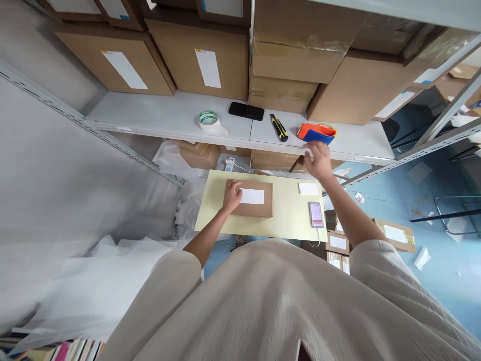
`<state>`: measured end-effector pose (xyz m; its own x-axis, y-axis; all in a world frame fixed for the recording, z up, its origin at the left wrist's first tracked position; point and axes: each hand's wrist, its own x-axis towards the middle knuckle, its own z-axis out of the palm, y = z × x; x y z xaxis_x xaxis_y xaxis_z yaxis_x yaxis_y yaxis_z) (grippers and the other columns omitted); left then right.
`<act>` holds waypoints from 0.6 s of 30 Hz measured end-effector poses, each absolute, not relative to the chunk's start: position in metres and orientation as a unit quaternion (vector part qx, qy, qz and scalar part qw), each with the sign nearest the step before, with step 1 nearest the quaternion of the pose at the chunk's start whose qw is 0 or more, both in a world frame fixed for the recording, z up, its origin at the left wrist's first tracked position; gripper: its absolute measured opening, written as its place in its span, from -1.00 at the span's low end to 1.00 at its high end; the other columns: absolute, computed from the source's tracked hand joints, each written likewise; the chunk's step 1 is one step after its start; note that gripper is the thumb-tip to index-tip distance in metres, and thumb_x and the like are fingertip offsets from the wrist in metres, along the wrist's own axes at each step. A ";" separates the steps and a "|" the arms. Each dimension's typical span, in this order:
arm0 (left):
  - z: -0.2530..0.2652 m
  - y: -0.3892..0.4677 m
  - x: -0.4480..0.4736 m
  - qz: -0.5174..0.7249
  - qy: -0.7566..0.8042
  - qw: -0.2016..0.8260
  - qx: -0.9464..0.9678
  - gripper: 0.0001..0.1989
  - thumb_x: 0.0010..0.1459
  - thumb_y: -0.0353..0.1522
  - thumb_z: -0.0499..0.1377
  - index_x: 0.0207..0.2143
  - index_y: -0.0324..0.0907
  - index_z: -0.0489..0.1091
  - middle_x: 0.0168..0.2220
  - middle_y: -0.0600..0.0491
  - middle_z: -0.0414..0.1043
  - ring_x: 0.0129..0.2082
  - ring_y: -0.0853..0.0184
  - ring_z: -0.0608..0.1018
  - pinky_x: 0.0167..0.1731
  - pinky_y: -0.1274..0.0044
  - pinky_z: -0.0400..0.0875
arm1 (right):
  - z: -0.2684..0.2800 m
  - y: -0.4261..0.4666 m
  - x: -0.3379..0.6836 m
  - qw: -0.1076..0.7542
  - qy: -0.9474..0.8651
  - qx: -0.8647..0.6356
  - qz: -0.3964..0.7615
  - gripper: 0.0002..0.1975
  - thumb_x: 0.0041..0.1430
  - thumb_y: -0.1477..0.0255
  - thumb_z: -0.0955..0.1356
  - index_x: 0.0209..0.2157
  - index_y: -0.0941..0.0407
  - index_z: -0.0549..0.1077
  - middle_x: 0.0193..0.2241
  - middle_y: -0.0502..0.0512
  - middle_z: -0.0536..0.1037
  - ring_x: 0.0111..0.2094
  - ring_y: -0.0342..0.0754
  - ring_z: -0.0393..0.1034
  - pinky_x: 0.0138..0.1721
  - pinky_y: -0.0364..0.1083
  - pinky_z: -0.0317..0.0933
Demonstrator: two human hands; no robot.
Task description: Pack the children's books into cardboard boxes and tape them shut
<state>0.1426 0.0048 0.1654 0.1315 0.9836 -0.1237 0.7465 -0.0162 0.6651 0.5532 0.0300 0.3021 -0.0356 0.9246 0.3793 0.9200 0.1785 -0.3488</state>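
A closed cardboard box [267, 200] with a white label lies on the pale yellow tabletop [289, 220]. My left hand [232, 195] rests over its left end, with bent fingers closed against the cardboard. At the shelf's front edge, my right hand [318, 160] is raised, fingers loosely bent and apart, with nothing visible in them. Just beyond those fingertips sits an orange and blue tape dispenser [316, 133]; whether they touch it I cannot tell. A yellow and black box cutter [278, 128] lies to its left on the shelf.
On the grey shelf [165, 113] are a white tape roll [210, 123] and a black phone [246, 111], with large cardboard boxes [210, 60] behind. A lit phone [316, 214] on a cable and a white label stack [308, 188] lie at the table's right. White sheeting [93, 291] is heaped at left.
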 end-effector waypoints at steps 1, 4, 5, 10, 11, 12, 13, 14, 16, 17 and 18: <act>0.167 0.009 0.137 0.196 0.630 0.301 0.689 -0.51 0.42 -0.47 0.11 0.30 -0.06 0.54 0.47 -0.10 0.46 0.55 0.15 0.42 0.56 0.31 0.31 | 0.288 0.020 0.535 0.270 -0.726 -0.631 0.052 -0.55 0.47 0.24 0.29 0.25 0.05 0.55 0.21 0.40 0.57 0.29 0.43 0.36 0.37 0.42 0.21; 0.169 0.021 0.122 0.191 0.635 0.287 0.691 -0.45 0.36 -0.50 0.12 0.34 -0.05 0.54 0.44 -0.10 0.49 0.54 0.11 0.42 0.58 0.24 0.29 | 0.239 -0.003 0.482 0.255 -0.675 -0.656 0.222 -0.62 0.40 0.22 0.37 0.15 0.05 0.59 0.10 0.38 0.61 0.18 0.35 0.47 0.31 0.31 0.34; 0.169 0.024 0.119 0.186 0.641 0.284 0.689 -0.43 0.34 -0.50 0.13 0.34 -0.05 0.53 0.44 -0.11 0.49 0.54 0.08 0.41 0.58 0.21 0.29 | 0.224 -0.008 0.467 0.248 -0.633 -0.679 0.278 -0.60 0.38 0.20 0.41 0.15 0.05 0.58 0.13 0.37 0.61 0.14 0.32 0.50 0.26 0.26 0.39; 0.160 0.031 0.111 0.152 0.670 0.312 0.657 -0.42 0.33 -0.47 0.15 0.38 -0.15 0.47 0.48 -0.21 0.41 0.51 -0.07 0.43 0.53 0.09 0.34 | 0.173 -0.017 0.420 0.209 -0.472 -0.737 0.436 -0.34 0.23 0.11 0.53 0.30 -0.02 0.48 0.26 0.30 0.60 0.18 0.21 0.54 0.19 0.10 0.46; 0.157 0.032 0.110 0.149 0.669 0.325 0.652 -0.41 0.33 -0.47 0.16 0.39 -0.16 0.45 0.48 -0.22 0.42 0.49 -0.08 0.45 0.52 0.09 0.35 | 0.168 -0.017 0.416 0.208 -0.462 -0.738 0.446 -0.28 0.20 0.10 0.53 0.35 -0.03 0.44 0.28 0.28 0.59 0.20 0.21 0.54 0.20 0.10 0.46; 0.154 0.031 0.110 0.151 0.665 0.339 0.648 -0.39 0.32 -0.47 0.17 0.41 -0.17 0.43 0.47 -0.23 0.43 0.47 -0.09 0.47 0.51 0.09 0.35 | 0.164 -0.017 0.414 0.214 -0.454 -0.738 0.451 -0.22 0.19 0.09 0.53 0.39 -0.04 0.41 0.28 0.28 0.60 0.21 0.21 0.54 0.21 0.11 0.47; 0.151 0.031 0.110 0.159 0.661 0.351 0.644 -0.38 0.31 -0.47 0.19 0.42 -0.16 0.42 0.46 -0.24 0.44 0.46 -0.10 0.48 0.51 0.09 0.34 | 0.161 -0.018 0.412 0.227 -0.446 -0.739 0.451 -0.18 0.17 0.07 0.52 0.41 -0.04 0.38 0.27 0.28 0.60 0.20 0.22 0.55 0.22 0.14 0.47; 0.149 0.031 0.110 0.171 0.657 0.360 0.640 -0.36 0.30 -0.46 0.21 0.43 -0.16 0.40 0.44 -0.25 0.44 0.44 -0.11 0.49 0.51 0.09 0.34 | 0.158 -0.020 0.412 0.244 -0.438 -0.741 0.447 -0.15 0.15 0.06 0.52 0.42 -0.04 0.37 0.25 0.28 0.62 0.18 0.23 0.57 0.22 0.17 0.49; 0.147 0.030 0.109 0.205 0.649 0.368 0.634 -0.34 0.29 -0.46 0.25 0.44 -0.17 0.38 0.43 -0.28 0.44 0.43 -0.13 0.49 0.50 0.06 0.33 | 0.156 -0.024 0.413 0.290 -0.427 -0.740 0.431 -0.13 0.13 0.01 0.51 0.43 -0.04 0.37 0.22 0.29 0.63 0.15 0.26 0.60 0.20 0.24 0.51; 0.148 0.030 0.108 0.226 0.642 0.368 0.633 -0.33 0.30 -0.45 0.26 0.45 -0.18 0.37 0.42 -0.30 0.43 0.43 -0.13 0.49 0.50 0.05 0.32 | 0.156 -0.027 0.413 0.314 -0.427 -0.738 0.419 -0.13 0.13 0.00 0.50 0.43 -0.04 0.37 0.22 0.29 0.63 0.15 0.28 0.59 0.20 0.28 0.52; 0.148 0.029 0.107 0.248 0.633 0.366 0.635 -0.33 0.30 -0.44 0.26 0.45 -0.17 0.36 0.41 -0.30 0.42 0.42 -0.12 0.49 0.50 0.04 0.32 | 0.157 -0.030 0.414 0.336 -0.432 -0.733 0.404 -0.13 0.14 -0.01 0.49 0.43 -0.05 0.37 0.23 0.30 0.62 0.17 0.29 0.58 0.21 0.30 0.52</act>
